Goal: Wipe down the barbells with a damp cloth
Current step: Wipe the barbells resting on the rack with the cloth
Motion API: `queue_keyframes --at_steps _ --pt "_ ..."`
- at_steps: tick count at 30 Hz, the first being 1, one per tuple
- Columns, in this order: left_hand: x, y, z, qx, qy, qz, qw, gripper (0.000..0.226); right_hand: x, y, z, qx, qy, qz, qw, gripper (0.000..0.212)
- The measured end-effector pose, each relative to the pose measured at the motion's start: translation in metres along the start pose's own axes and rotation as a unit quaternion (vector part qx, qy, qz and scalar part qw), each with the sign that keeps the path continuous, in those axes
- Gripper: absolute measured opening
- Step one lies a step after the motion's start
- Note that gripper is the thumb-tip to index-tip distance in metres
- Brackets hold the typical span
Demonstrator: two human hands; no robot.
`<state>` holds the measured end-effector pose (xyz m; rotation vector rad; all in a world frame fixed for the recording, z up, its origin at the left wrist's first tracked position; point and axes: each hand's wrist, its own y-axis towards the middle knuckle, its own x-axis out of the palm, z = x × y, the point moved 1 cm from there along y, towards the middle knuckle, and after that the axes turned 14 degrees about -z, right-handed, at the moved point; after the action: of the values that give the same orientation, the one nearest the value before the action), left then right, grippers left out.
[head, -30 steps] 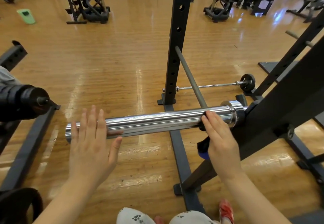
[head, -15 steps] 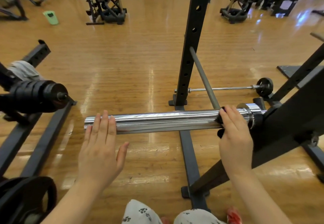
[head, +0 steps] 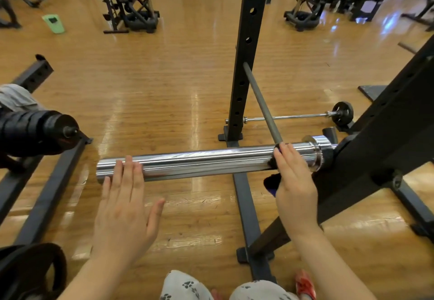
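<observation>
A chrome barbell sleeve (head: 199, 163) runs left to right in front of me, its collar against a slanted black rack beam (head: 375, 149). The barbell's thin grey shaft (head: 260, 102) runs away behind it. My left hand (head: 124, 208) is flat with straight fingers, the fingertips resting on the sleeve's free left end. My right hand (head: 296, 182) is draped over the sleeve just left of the collar, holding a dark cloth (head: 271, 182) wrapped on the metal. A bit of cloth shows at the fingertips and a fold hangs below the sleeve. The right thumb is hidden.
A black perforated rack upright (head: 246, 53) stands just behind the sleeve, its base rail running toward my feet. A second small barbell (head: 293, 117) lies on the wooden floor beyond. A stack of black plates (head: 35, 133) juts in from the left, with another plate (head: 30, 271) at bottom left.
My left hand has drawn back a little, so only the fingertips lie on the sleeve's end. My right hand stays with the cloth near the collar. The view has shifted slightly.
</observation>
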<state>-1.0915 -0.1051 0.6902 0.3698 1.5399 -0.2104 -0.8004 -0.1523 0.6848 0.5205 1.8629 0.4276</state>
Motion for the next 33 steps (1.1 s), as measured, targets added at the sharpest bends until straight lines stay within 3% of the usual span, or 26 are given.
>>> queue_keyframes --at_steps 3,9,15,22,28,33 --pt "0.004 0.003 0.0 -0.005 0.012 -0.005 1.0 0.08 -0.001 -0.014 0.005 -0.029 0.004 -0.013 0.999 0.042" --pt "-0.006 0.008 -0.005 0.019 0.029 -0.003 0.999 0.087 -0.006 0.005 0.008 0.025 0.001 0.015 1.0 0.041" --pt "-0.019 0.025 -0.007 0.011 0.035 -0.004 0.999 0.084 0.003 -0.004 -0.005 -0.031 0.021 -0.017 0.999 0.04" --pt "-0.014 0.003 0.001 -0.01 0.019 0.0 1.0 0.084 -0.006 -0.001 0.013 0.049 0.01 0.018 0.999 0.04" --pt "-0.01 0.016 -0.002 0.003 0.002 -0.001 1.0 0.086 0.008 -0.006 -0.004 0.001 0.031 0.007 1.0 0.04" --pt "-0.019 0.039 -0.006 0.01 0.02 0.01 1.0 0.088 -0.003 -0.003 0.007 0.025 0.025 0.011 0.999 0.041"
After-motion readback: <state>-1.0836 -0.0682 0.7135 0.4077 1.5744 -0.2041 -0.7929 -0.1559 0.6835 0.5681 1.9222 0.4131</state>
